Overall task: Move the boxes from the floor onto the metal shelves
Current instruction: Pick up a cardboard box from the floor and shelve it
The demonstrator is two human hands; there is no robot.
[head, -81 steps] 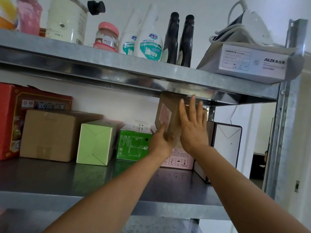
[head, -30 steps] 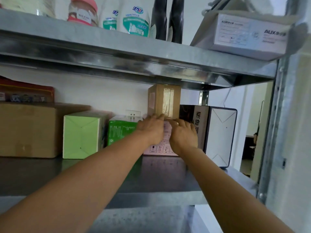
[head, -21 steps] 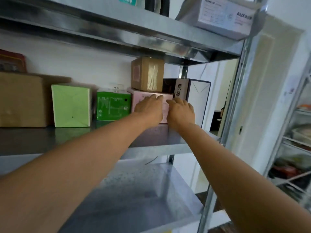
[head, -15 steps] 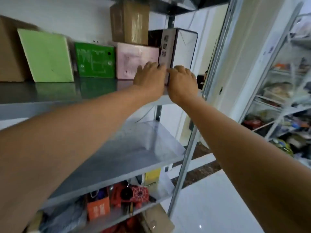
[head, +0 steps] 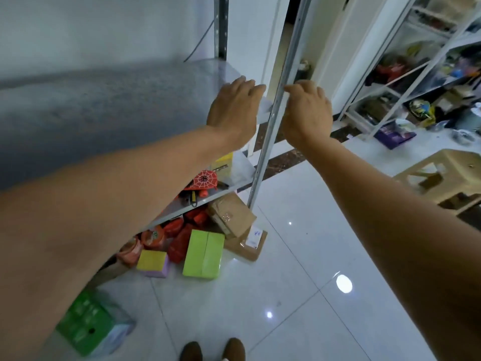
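Note:
Both my hands are empty and hang in the air, palms down. My left hand [head: 234, 110] hovers over the front right corner of a bare metal shelf [head: 109, 100]. My right hand [head: 307, 110] is just right of the shelf's upright post [head: 276, 118]. Down on the white tiled floor lie several boxes: a lime green box [head: 204, 254], a small yellow and purple box [head: 153, 263], a brown cardboard box [head: 231, 214] leaning on a flat brown parcel [head: 248, 243], and a green box [head: 89, 327] at lower left.
Red and orange packages [head: 177, 238] are heaped under the lowest shelf, which holds a red spiderweb-patterned item [head: 204, 179]. A beige plastic stool [head: 440, 175] stands at right. A second cluttered rack [head: 416, 61] fills the far right. My shoes [head: 213, 350] show at the bottom edge.
My view swung down from the middle shelf to the floor. Both hands left the pink box and black-and-white box on the shelf and dropped lower, empty.

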